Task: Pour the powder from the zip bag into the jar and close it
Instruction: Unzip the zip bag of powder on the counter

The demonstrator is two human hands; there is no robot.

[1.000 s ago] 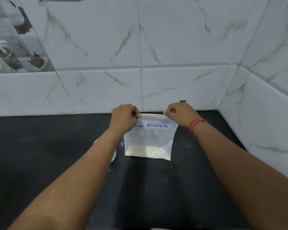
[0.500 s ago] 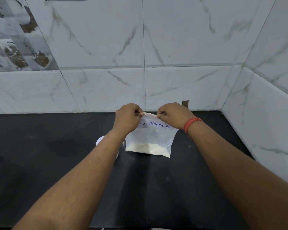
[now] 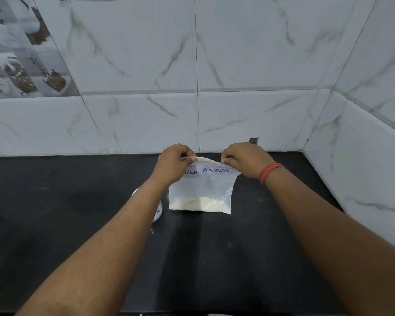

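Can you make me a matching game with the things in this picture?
Things:
1. zip bag
2. powder
3. jar
4. wristband

Descriptions:
A. orange-red, on the right arm
B. pale heap at the bottom of the bag
C. mostly hidden behind the left forearm
D. pinched at the top by both hands

Pairs: 1-D, 2-B, 3-C, 4-A

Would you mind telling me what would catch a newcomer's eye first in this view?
Most striking is the clear zip bag marked "MILK POWDER", upright mid-counter with pale powder settled at its bottom. The left hand and right hand each pinch its top edge. A white jar peeks out from behind the left forearm, to the left of the bag on the black counter.
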